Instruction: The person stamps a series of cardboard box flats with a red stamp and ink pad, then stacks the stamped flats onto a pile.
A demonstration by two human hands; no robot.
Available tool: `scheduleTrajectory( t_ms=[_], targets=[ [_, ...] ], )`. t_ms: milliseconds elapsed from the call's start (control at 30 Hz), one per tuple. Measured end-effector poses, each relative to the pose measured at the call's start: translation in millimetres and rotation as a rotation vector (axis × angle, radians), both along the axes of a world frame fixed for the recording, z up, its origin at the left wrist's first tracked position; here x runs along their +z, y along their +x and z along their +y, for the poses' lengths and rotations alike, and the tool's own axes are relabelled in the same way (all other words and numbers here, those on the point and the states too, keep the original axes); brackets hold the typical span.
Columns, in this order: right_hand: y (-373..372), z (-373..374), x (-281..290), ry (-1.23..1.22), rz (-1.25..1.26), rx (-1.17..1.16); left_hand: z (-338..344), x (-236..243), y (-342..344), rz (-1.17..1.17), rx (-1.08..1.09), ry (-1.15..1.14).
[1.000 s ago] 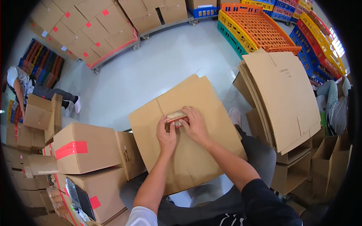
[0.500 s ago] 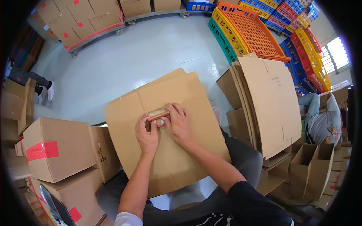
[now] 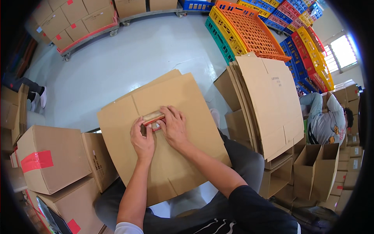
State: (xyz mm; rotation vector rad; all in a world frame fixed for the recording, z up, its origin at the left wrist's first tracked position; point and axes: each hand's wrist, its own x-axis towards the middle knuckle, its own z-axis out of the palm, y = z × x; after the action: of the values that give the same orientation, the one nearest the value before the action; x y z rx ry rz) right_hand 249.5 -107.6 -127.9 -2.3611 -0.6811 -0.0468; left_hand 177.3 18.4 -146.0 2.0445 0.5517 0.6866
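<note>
A flat cardboard piece point(image 3: 165, 175) lies across my lap with another layer showing beneath its far edge. Over its middle, a small oblong packet point(image 3: 154, 116), tan on top with a red edge, is held between both hands. My left hand point(image 3: 142, 141) grips its left end, thumb on the near side. My right hand point(image 3: 174, 128) has its fingers curled over the right end. Just below the packet, between the thumbs, a small red and whitish part shows; I cannot tell whether it belongs to the same packet.
Taped cardboard boxes point(image 3: 58, 158) are stacked on my left. Flattened cartons point(image 3: 272, 105) lean upright on my right, beside open boxes point(image 3: 307, 163). Plastic crates point(image 3: 253, 31) stand beyond them. Another person point(image 3: 327, 123) sits at the far right. A loaded trolley point(image 3: 89, 37) stands at the back left.
The whole view has shifted, so everything sits a little further left in the picture. Both hands keep nearly the same hold on the packet over the cardboard.
</note>
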Motion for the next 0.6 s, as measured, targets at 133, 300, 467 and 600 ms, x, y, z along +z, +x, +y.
scheduleTrajectory(
  t_ms=[133, 300, 467, 600],
  targets=[
    [3, -4, 0, 0.008, 0.004, -0.017, -6, -3, 4, 0.01, 0.001, -0.022],
    [8, -3, -4, 0.027, 0.037, -0.029, 1, -33, 4, 0.008, -0.003, -0.059],
    [5, 1, -2, 0.101, -0.027, -0.01, 6, -1, 3, 0.076, -0.03, 0.068],
    [12, -6, 2, 0.051, -0.007, 0.044, 8, 9, 4, 0.149, -0.101, 0.067]
  ],
)
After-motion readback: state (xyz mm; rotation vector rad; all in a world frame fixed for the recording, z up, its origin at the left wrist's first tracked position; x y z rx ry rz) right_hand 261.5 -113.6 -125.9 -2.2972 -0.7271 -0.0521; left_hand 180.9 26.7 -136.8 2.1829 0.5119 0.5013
